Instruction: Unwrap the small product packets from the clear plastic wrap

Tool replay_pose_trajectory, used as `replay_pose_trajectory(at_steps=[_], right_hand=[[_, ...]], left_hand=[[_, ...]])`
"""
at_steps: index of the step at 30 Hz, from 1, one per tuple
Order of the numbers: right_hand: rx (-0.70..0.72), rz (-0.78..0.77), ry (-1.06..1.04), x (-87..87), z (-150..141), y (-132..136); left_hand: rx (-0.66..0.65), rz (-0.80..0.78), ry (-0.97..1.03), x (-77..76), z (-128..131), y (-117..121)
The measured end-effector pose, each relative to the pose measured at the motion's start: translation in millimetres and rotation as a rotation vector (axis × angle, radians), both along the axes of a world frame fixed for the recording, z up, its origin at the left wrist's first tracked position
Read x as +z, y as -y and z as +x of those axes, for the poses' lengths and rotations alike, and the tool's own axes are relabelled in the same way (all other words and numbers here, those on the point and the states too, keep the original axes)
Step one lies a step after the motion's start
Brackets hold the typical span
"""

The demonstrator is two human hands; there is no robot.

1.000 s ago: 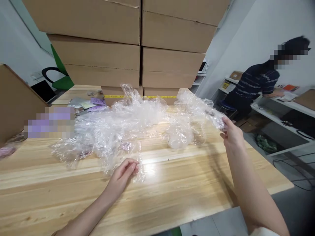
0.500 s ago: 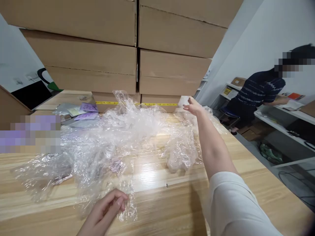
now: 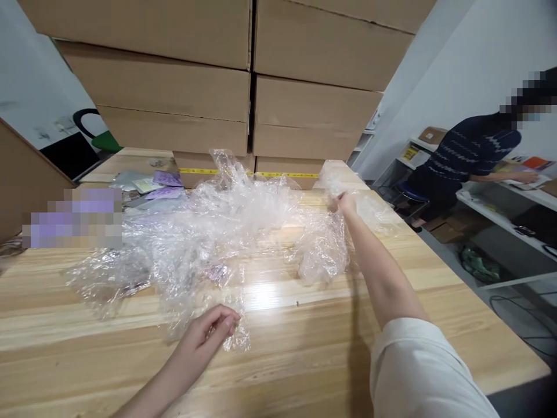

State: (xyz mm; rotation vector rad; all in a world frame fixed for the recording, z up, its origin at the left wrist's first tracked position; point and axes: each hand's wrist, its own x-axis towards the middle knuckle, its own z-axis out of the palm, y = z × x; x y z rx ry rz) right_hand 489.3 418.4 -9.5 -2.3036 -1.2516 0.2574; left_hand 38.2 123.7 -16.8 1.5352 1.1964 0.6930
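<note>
A large crumpled sheet of clear plastic film (image 3: 226,226) lies spread over the wooden table (image 3: 304,342). My left hand (image 3: 209,328) pinches the film's near edge close to the table's front. My right hand (image 3: 343,203) reaches out over the table and is closed on the film's far right part, near the stacked boxes. My right arm, in a white sleeve, crosses above a bunched lump of film (image 3: 322,255).
Big cardboard boxes (image 3: 248,98) stand stacked at the table's far end. Purple and pale packets (image 3: 156,183) lie at the far left, beside another box (image 3: 26,174). On the right a person in a dark striped top (image 3: 465,157) bends over white shelving (image 3: 505,203).
My right hand went from the film's right edge to an open reach farther over the table, and now it is closed on the film there. My left hand has kept its pinch.
</note>
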Motion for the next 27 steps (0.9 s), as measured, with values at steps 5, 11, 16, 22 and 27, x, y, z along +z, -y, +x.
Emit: replay_pose_trajectory(at_steps=[5, 11, 16, 22, 27], right_hand=[[0.083, 0.219, -0.029, 13.2, -24.0, 38.6], [0.54, 0.23, -0.072, -6.7, -86.0, 123.5], [0.729, 0.187, -0.024, -13.8, -119.5, 170.1], [0.355, 0.427, -0.013, -5.1, -96.3, 186.3], [0.491, 0.291, -0.012, -8.4, -76.7, 184.5]], left_hand=[[-0.015, 0.014, 0.007, 2.2, 0.9, 4.9], [-0.005, 0.045, 0.053, 5.5, 2.6, 7.5], [-0.03, 0.063, 0.066, -0.3, 0.4, 6.5], [-0.033, 0.064, 0.068, -3.9, -2.1, 5.9], [-0.061, 0.082, 0.051, -4.1, -0.6, 7.5]])
